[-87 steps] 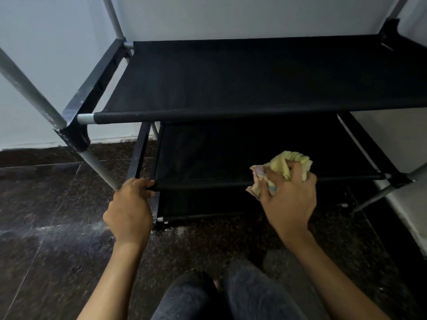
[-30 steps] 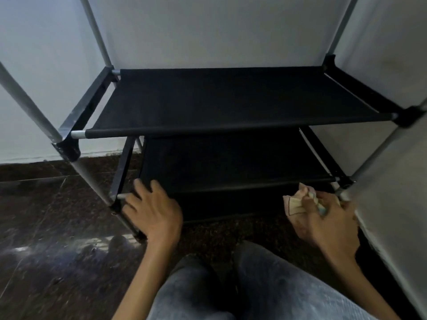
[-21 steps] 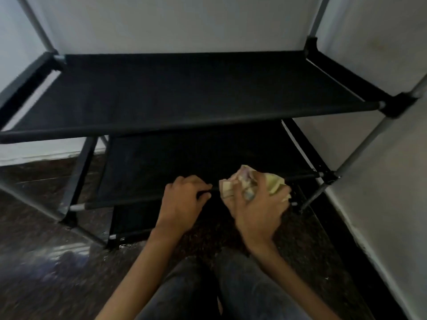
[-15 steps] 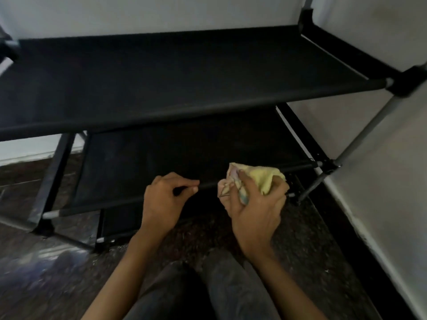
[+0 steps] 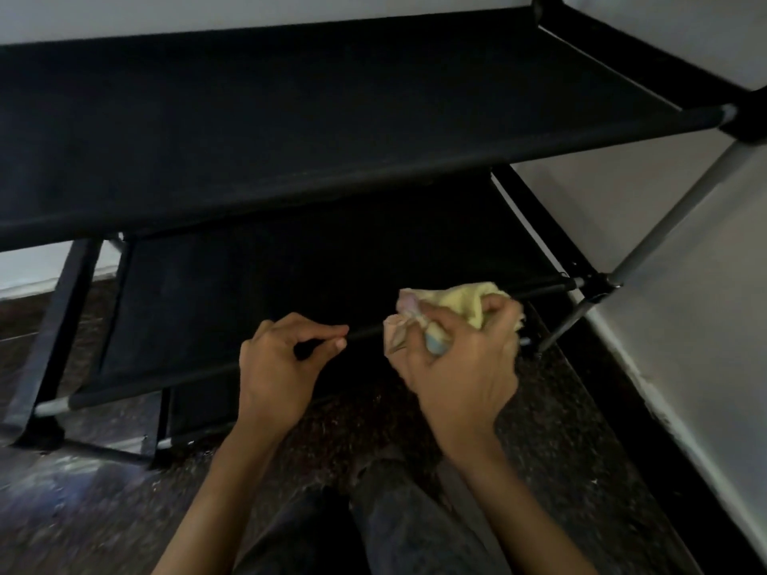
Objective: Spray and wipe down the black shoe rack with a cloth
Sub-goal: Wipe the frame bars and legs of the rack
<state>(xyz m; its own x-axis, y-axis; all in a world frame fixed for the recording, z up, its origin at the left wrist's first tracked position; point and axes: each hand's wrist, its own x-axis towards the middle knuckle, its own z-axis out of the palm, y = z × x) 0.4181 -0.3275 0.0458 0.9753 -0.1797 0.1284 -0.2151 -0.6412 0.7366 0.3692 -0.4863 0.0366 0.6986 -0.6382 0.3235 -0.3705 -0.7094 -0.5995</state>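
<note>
**A:** What is closest to us?

**B:** The person's knees (image 5: pixel 398 520) in dark grey trousers, low down in the middle. They sit over a dark speckled floor (image 5: pixel 83 512).

**A:** And the hands?

**B:** The left hand (image 5: pixel 276 367) is curled round the front bar (image 5: pixel 365 334) of the lower shelf. Its fingers hook over the top of the bar and the thumb tip sits just under them. The right hand (image 5: pixel 460 367) is right beside it. It squeezes a bunched-up cloth (image 5: pixel 465 300), mostly yellow with bits of pink and blue. The cloth is pressed on that same bar, near the right end.

**A:** Where is the rack?

**B:** The black shoe rack (image 5: pixel 315 118) stands on the floor right in front of the person. The lower shelf (image 5: pixel 257 284) is dark cloth, just behind the hands. A wide top shelf hangs over it, farther back. A grey pole (image 5: pixel 680 201) slants up at the right corner.

**A:** What is behind it all?

**B:** A white wall (image 5: pixel 664 47), behind the rack and along the right side.
</note>
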